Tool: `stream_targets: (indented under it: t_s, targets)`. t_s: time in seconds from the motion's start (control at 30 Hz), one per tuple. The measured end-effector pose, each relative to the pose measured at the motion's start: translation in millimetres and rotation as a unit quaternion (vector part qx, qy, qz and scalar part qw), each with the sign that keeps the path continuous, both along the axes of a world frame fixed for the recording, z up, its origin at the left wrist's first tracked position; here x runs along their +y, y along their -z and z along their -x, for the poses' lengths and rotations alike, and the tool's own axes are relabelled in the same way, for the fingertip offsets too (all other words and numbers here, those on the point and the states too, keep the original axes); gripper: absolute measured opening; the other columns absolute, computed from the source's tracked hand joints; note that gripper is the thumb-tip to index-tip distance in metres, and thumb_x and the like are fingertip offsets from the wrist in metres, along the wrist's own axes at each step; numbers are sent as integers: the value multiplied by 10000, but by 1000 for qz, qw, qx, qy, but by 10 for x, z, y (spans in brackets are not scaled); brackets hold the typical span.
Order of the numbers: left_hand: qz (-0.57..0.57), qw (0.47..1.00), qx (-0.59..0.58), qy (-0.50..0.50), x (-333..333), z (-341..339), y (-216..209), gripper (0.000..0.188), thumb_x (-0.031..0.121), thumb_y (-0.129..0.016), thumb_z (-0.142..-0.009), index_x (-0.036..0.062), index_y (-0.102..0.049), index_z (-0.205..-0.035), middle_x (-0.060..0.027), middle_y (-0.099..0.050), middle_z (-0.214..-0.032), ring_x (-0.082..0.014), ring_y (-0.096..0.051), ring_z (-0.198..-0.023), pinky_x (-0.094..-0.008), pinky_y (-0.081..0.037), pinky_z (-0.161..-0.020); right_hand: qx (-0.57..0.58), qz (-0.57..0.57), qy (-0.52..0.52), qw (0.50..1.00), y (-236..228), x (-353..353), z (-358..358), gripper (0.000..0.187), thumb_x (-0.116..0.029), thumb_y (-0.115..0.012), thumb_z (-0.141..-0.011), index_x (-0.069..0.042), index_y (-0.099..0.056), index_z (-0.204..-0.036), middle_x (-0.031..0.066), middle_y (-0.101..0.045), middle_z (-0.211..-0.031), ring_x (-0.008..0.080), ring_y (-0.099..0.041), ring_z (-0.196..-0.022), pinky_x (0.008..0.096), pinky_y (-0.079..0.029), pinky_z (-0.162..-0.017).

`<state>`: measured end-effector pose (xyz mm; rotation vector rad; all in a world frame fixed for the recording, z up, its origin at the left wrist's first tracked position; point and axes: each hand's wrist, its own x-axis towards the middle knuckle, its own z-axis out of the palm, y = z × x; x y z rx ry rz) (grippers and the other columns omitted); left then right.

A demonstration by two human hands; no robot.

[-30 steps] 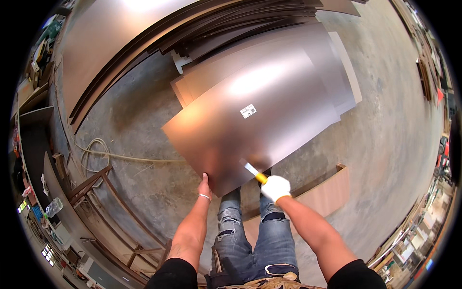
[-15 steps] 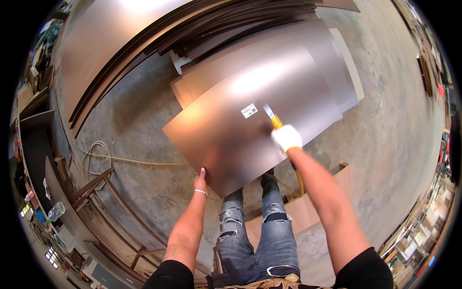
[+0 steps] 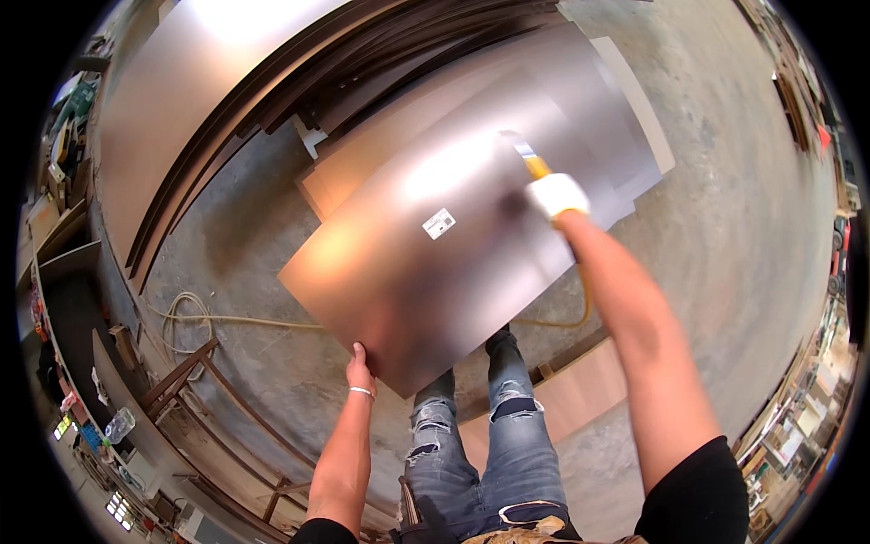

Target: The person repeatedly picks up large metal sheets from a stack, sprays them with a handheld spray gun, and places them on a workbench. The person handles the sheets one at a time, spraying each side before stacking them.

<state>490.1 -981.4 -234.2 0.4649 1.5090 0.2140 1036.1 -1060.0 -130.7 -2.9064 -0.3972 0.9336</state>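
Observation:
A large brown, glossy panel [image 3: 390,299] with a white label [image 3: 439,224] lies slanted in front of my legs, on top of other panels. At its near left corner my left hand [image 3: 360,370] is bare and grips the edge, thumb on top, fingers hidden beneath. My right hand [image 3: 557,197], in a white glove, is closed on a yellow tool [image 3: 536,167] with a pale, flat tip. That tip is over the panel's far right part, blurred; I cannot tell if it touches. A yellow hose [image 3: 587,295] hangs below my right forearm.
Larger brown panels [image 3: 181,118] are stacked at the far left. A coiled hose [image 3: 186,317] lies on the concrete floor, beside a brown frame [image 3: 240,390]. A wooden board piece [image 3: 580,385] lies right of my legs. A clear bottle [image 3: 120,424] stands at left.
My right hand has swept the tool farther away and slightly right across the panel. My left hand still holds the corner; the view has shifted a little.

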Motion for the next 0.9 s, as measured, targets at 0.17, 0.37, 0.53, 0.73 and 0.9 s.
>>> stream_targets:
  t_s: [0.17,0.37,0.53,0.73,0.9]
  targets:
    - [-95,984,148,-4,-132,609,-484,725,518,-545,-971,-104,-488,-1340,-159,-548,-1351,-249,-542,-1199,-377,-420,-1038,120,-93,286,946,-314,-900,-416,213,-207,-537,-822,-3,-585,-787,98,-540,-559,233,-552,-440,390,-433,-400]
    - [-105,946,297,72,-153,793,-1246,746,552,-501,-978,-136,-549,-1262,-185,-624,-1239,-259,-601,-1093,-379,-452,-984,81,-23,-33,996,-552,-1960,1127,341,-351,-585,-808,-36,-715,-790,220,-684,-802,393,-681,-788,475,-540,-731]
    - [-114,916,360,133,-61,285,-1762,846,594,-532,-938,-189,-512,-1258,-246,-595,-1273,-297,-589,-1135,-387,-440,-993,241,20,-275,930,-1256,-2723,2645,279,-303,-579,-768,-88,-750,-816,143,-724,-818,312,-714,-760,429,-562,-696]
    - [-132,908,378,125,-14,-101,-2457,827,581,-566,-922,-186,-532,-1228,-269,-601,-1258,-347,-606,-1121,-423,-476,-947,220,-33,-200,954,-1217,-2752,2508,287,-318,-574,-785,-107,-759,-847,140,-734,-869,311,-717,-847,428,-564,-747]
    - [-136,964,203,109,141,-458,-2472,742,522,-510,-970,-134,-475,-1316,-233,-553,-1343,-337,-588,-1154,-430,-462,-983,163,-86,42,982,-1221,-3281,2269,339,-373,-523,-867,-107,-732,-857,192,-701,-904,393,-672,-872,485,-531,-757]
